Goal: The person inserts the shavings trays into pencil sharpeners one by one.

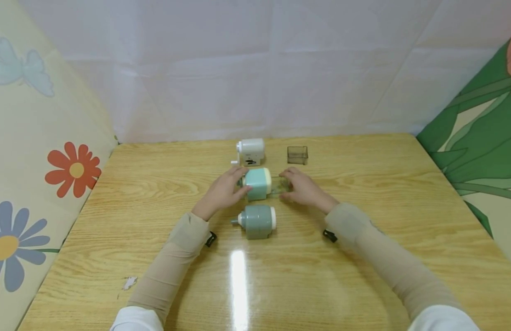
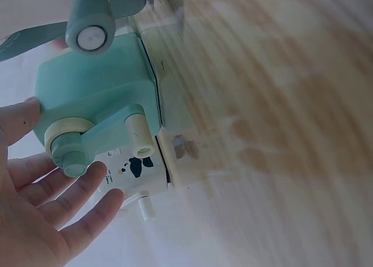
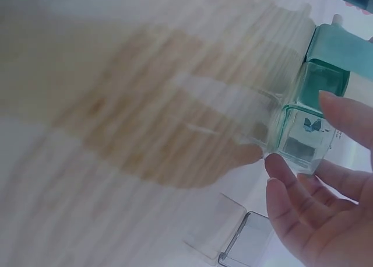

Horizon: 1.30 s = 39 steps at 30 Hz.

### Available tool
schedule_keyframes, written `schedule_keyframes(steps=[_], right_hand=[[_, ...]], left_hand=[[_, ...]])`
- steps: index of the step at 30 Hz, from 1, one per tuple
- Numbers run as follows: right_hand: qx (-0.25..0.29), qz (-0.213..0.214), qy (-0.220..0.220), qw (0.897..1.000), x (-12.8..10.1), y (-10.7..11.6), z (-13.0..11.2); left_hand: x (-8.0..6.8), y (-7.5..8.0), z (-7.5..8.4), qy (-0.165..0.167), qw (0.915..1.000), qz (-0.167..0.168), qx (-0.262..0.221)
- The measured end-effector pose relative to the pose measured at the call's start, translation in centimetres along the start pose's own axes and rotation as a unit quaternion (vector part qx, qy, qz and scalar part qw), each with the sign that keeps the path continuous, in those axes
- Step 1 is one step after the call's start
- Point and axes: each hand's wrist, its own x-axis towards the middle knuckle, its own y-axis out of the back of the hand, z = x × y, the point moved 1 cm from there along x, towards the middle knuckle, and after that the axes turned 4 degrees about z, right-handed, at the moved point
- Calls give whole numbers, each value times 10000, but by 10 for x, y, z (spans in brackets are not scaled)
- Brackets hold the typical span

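A teal crank pencil sharpener (image 1: 257, 184) lies mid-table, its crank to the left. My left hand (image 1: 224, 189) is at its crank end; the thumb touches the body, while the fingers spread loosely around the crank knob (image 2: 74, 162). A clear drawer (image 3: 303, 140) sticks out from the sharpener's right end. My right hand (image 1: 304, 187) has its thumb and curved fingers on either side of this drawer, gripping it lightly. Nearer me stands a darker green-grey sharpener (image 1: 258, 221). Behind the teal one is a white sharpener (image 1: 252, 151) with a white crank.
A smoky, see-through drawer (image 1: 297, 155) sits apart at the back, right of the white sharpener. A pale curtain (image 1: 239, 92) hangs behind the wooden table (image 1: 363, 184), and painted panels flank it. A torn white patch (image 1: 130, 282) marks the front left of the tabletop.
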Motion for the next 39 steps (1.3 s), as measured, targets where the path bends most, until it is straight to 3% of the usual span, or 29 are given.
schedule_keyframes(steps=[39], right_hand=[[202,-27,-84,9998,4,-4,-6]], left_hand=[[0,-1,-2,-7,10000,10,-75]])
